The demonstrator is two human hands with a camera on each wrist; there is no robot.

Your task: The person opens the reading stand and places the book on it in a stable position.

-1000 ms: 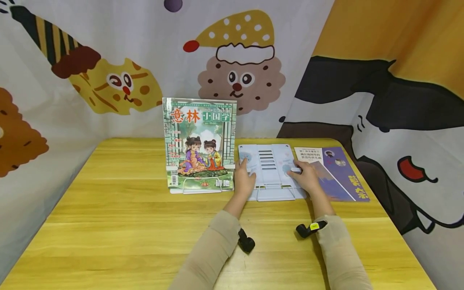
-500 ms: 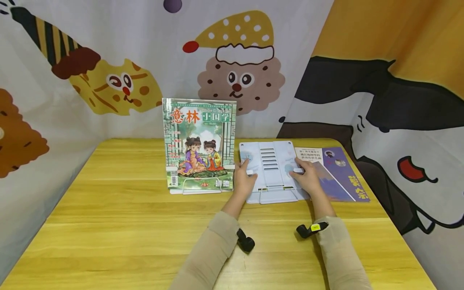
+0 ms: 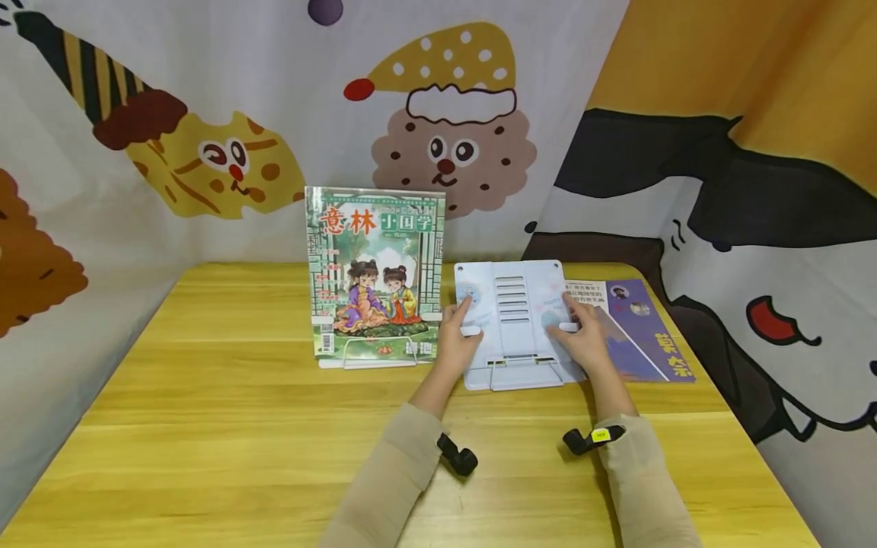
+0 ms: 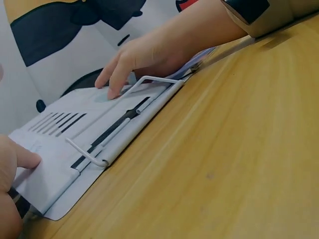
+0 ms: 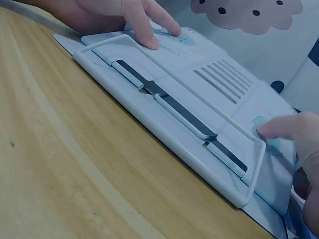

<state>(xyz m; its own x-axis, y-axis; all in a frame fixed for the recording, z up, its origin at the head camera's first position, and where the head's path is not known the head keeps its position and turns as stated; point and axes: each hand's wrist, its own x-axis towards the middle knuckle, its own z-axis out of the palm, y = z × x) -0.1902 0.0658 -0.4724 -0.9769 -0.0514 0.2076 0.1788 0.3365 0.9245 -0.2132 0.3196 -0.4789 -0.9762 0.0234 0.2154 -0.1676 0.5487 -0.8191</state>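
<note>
A pale blue book stand (image 3: 507, 335) with a slotted back and a wire page holder along its bottom stands on the table, leaning back. My left hand (image 3: 457, 342) grips its left edge, and my right hand (image 3: 585, 339) grips the right edge. In the left wrist view, two digits of the right hand (image 4: 144, 57) press on the front of the stand (image 4: 55, 174). A fingertip of the right hand (image 5: 299, 134) also lies on the panel (image 5: 174, 62) in the right wrist view. Most fingers behind the panel are hidden.
Just left of the stand, a green magazine (image 3: 377, 266) with two drawn figures is propped up on another stand with a wire holder. A purple book (image 3: 640, 335) lies flat on the right, partly behind my right hand. A patterned curtain (image 3: 452, 152) hangs behind the wooden table (image 3: 240, 426).
The book stand has come slightly toward me and its upper edge has risen. Both hands have kept their hold on its sides. The magazine and the purple book have stayed put.
</note>
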